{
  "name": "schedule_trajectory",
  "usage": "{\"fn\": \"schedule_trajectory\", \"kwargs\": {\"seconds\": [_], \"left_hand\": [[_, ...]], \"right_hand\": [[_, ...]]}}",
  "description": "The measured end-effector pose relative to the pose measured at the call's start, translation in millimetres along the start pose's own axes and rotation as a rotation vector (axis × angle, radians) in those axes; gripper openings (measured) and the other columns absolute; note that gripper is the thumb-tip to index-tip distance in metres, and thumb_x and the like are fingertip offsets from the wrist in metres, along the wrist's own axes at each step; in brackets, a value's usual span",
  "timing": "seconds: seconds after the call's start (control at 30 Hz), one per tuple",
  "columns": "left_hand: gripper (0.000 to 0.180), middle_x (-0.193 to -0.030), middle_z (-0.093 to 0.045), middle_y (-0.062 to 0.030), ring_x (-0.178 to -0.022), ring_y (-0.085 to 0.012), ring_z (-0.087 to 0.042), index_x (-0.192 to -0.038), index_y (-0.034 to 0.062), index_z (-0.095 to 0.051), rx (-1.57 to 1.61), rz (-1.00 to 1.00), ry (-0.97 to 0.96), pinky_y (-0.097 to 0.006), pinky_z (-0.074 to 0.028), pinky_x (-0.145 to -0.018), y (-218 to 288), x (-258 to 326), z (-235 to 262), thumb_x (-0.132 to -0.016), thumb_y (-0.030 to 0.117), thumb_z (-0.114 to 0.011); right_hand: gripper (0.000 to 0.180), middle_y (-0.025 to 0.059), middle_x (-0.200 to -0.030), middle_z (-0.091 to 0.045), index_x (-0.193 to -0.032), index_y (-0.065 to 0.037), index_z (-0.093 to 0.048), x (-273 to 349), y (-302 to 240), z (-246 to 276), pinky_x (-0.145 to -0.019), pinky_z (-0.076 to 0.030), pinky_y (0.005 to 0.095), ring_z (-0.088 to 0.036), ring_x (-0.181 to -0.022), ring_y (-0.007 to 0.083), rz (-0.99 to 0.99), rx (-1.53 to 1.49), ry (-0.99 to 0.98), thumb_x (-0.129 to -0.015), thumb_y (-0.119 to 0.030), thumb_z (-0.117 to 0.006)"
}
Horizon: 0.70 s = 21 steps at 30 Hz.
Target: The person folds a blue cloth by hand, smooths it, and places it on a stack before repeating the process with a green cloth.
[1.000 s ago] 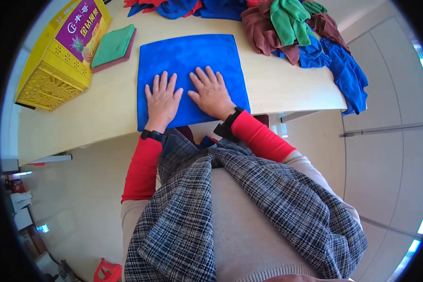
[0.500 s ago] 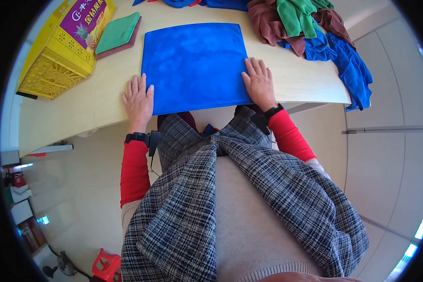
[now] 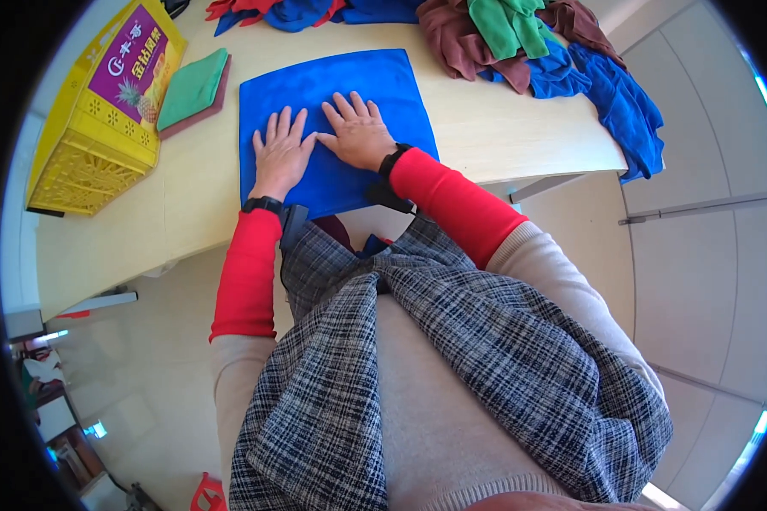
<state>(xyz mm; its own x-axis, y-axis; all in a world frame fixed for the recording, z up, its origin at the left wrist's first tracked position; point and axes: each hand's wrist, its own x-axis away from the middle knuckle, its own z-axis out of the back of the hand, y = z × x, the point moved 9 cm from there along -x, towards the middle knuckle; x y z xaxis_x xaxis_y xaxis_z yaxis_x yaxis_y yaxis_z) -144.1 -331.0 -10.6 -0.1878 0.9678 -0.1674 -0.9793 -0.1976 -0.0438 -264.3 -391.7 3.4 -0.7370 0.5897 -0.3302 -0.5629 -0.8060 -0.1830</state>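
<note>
A square blue cloth (image 3: 349, 72) lies spread flat at the table's near edge. Both palms rest on it, side by side, with the thumbs almost meeting near its middle. My left hand (image 3: 281, 157) lies on the left half, fingers stretched out and pointing away from me. My right hand (image 3: 358, 134) is flat on the cloth too, fingers spread and angled to the far left. Neither hand grips anything. Left of the cloth, a folded green cloth (image 3: 192, 88) lies on top of a folded brown cloth (image 3: 204, 117).
On the left stands a yellow basket (image 3: 98, 140) with a purple panel. Crumpled brown (image 3: 456, 38), green and blue cloths are heaped at the far right, one blue cloth (image 3: 618, 106) hanging over the edge. More red and blue cloths (image 3: 294, 13) lie at the back of the table (image 3: 520, 140).
Both hands have moved inward from the blue cloth's left and right edges onto its middle. My right arm now reaches further across. The whole view has shifted and tilted slightly.
</note>
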Motion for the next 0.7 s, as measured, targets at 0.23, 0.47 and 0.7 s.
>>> {"fn": "schedule_trajectory", "kwargs": {"seconds": [0.23, 0.47, 0.7], "left_hand": [[0.061, -0.165, -0.028, -0.0112, -0.152, -0.0327, -0.023, -0.157, 0.0202, -0.034, 0.12, 0.166, 0.097, -0.059, -0.017, -0.119, -68, 19, -8, -0.105, 0.05, -0.039], [0.06, -0.161, -0.035, -0.0122, -0.149, -0.0329, -0.029, -0.154, 0.0188, -0.039, -0.025, 0.193, -0.105, -0.059, -0.022, -0.118, -79, 12, 11, -0.103, 0.049, -0.044], [0.058, -0.158, -0.04, -0.0115, -0.147, -0.0324, -0.033, -0.15, 0.0179, -0.044, -0.037, 0.049, 0.088, -0.06, -0.025, -0.116, -44, -73, 22, -0.101, 0.047, -0.049]], "right_hand": [[0.066, 0.0193, -0.155, -0.04, -0.15, -0.009, -0.042, -1, 109, 12, -0.117, -0.026, 0.0572, -0.033, -0.145, 0.042, -0.109, 0.083, 0.032, -0.101, -0.052, -0.045], [0.069, 0.0155, -0.157, -0.039, -0.152, -0.011, -0.041, -10, 158, 33, -0.117, -0.026, 0.0558, -0.032, -0.146, 0.0399, -0.208, 0.227, -0.141, -0.099, -0.054, -0.046], [0.066, 0.0133, -0.157, -0.04, -0.15, -0.013, -0.043, -85, 58, -9, -0.115, -0.026, 0.0596, -0.032, -0.146, 0.0384, -0.046, 0.038, -0.071, -0.099, -0.054, -0.046]]}}
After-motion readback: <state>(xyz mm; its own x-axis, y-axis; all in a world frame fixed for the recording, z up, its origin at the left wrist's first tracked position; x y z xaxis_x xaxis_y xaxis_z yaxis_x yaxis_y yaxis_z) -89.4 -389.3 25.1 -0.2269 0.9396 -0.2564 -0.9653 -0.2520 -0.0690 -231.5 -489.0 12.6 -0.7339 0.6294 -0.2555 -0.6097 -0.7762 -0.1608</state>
